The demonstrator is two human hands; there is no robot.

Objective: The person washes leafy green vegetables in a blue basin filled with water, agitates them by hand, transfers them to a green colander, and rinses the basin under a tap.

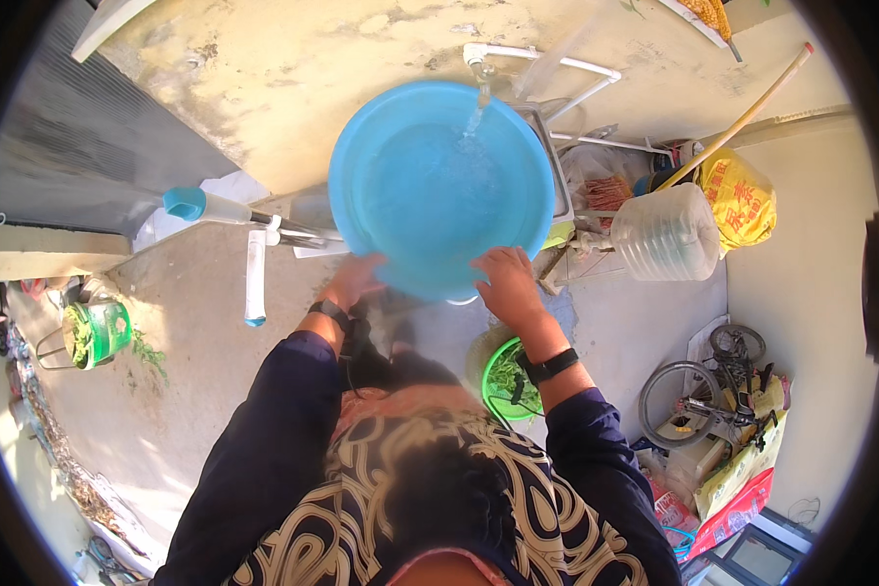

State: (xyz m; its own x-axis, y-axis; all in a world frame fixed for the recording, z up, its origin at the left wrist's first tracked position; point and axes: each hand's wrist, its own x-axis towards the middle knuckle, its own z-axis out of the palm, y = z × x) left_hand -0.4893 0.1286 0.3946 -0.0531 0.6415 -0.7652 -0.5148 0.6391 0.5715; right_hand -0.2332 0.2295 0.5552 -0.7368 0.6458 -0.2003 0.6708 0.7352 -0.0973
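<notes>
A large round blue plastic basin [351, 176] lies in front of me under a tap [481, 73], and water runs from the tap into it. My left hand [355, 280] is at the basin's near left edge, slightly blurred. At the near right edge my right hand [507, 282] rests with its fingers over the rim. Whether either hand grips the rim is not clear. Water covers the basin's bottom.
White pipes [571, 62] run along the wall. A handled tool with a white and blue grip [205, 205] leans at the left. At right are a clear plastic jug [666, 231] and a yellow sack [740, 198]. A green basket of leaves [513, 377] stands below my right hand.
</notes>
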